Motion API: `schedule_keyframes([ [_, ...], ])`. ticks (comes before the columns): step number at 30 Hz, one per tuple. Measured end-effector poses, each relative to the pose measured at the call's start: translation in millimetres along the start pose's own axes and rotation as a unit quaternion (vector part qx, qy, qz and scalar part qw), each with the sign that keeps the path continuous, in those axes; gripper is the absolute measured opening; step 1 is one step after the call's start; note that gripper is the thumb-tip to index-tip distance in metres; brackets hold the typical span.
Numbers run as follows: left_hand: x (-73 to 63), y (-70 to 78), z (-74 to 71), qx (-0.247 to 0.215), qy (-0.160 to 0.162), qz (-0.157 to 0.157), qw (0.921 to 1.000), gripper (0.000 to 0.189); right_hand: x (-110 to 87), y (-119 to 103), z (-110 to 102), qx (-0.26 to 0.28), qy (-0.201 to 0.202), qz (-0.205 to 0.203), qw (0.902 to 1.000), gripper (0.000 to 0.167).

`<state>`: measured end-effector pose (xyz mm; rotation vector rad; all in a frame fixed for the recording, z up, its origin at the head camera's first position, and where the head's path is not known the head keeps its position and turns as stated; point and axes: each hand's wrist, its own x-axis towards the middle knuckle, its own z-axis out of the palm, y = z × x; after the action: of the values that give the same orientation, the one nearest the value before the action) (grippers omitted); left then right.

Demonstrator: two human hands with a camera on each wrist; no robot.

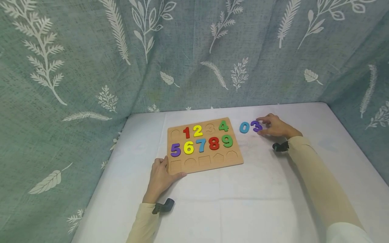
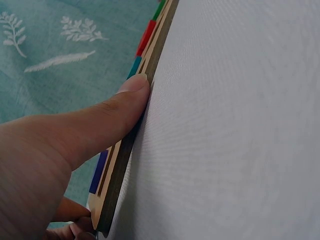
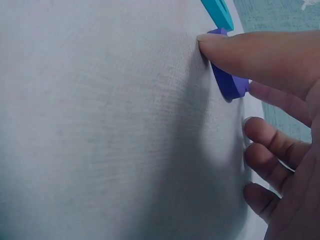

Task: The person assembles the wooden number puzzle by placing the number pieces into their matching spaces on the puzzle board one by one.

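Note:
A wooden number puzzle board (image 1: 204, 165) lies on the white table. My left hand (image 1: 161, 176) grips its near left corner, the thumb (image 2: 112, 116) along the near edge and the curled fingers at the left side. To the right of the board, my right hand (image 1: 275, 126) pinches a purple number 3 (image 1: 257, 126) between thumb and index finger; the piece (image 3: 226, 80) is at the table surface, and the other fingers are bent beside it. Just left of the 3 lies a blue number 0 (image 1: 244, 127). The board's 0 and 3 recesses (image 1: 210, 128) are bare.
Several coloured numbers sit in the board, among them a red 1 (image 1: 186, 132), a green 4 (image 1: 223, 126) and a purple 5 (image 1: 175, 150). Along the board's near row run bare shape recesses (image 1: 204, 160). A green leaf-patterned cloth (image 1: 188, 87) hangs behind the table (image 1: 243, 209).

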<state>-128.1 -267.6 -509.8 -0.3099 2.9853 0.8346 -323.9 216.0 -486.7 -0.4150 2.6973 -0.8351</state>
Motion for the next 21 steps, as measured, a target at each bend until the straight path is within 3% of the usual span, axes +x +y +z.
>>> schedule_keyframes([
  [9, -0.9, 0.2, 0.2, 0.001, -0.002, -0.007, 1.0, 0.125, 1.7, -4.7, 1.7, -0.005, 0.024, -0.013, 0.9996, 0.069],
  [15, -0.7, 0.4, 0.0, 0.001, 0.0, -0.003, 1.0, 0.125, -0.2, -13.7, 4.3, 0.026, 0.063, 0.002, 0.9977, 0.071],
  [21, -1.3, 0.4, -0.7, 0.002, 0.002, -0.003, 1.0, 0.125, 1.4, -31.9, 4.2, 0.048, 0.077, -0.001, 0.9958, 0.07],
])
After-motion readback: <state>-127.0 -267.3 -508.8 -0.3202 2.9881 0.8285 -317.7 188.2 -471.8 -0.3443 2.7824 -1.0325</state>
